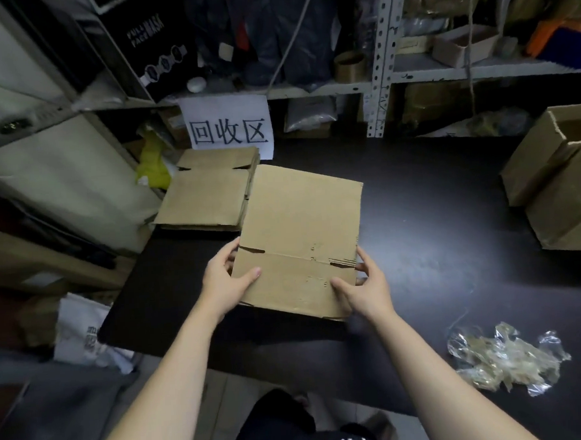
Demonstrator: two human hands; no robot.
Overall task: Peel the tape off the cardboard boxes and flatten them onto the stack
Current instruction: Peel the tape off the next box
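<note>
A flattened brown cardboard box [300,232] lies flat above the dark table, its far edge beside the stack. My left hand [226,280] grips its near left edge, thumb on top and fingers underneath. My right hand [365,290] grips its near right corner the same way. The stack of flattened boxes [207,197] sits at the table's far left, under a white sign. A heap of crumpled peeled tape [505,356] lies on the table at the right.
Two upright open cardboard boxes [563,178] stand at the table's right edge. The dark table [434,229] runs up to metal shelving [380,63] packed with goods. A white bag [86,331] and clutter lie on the floor to the left.
</note>
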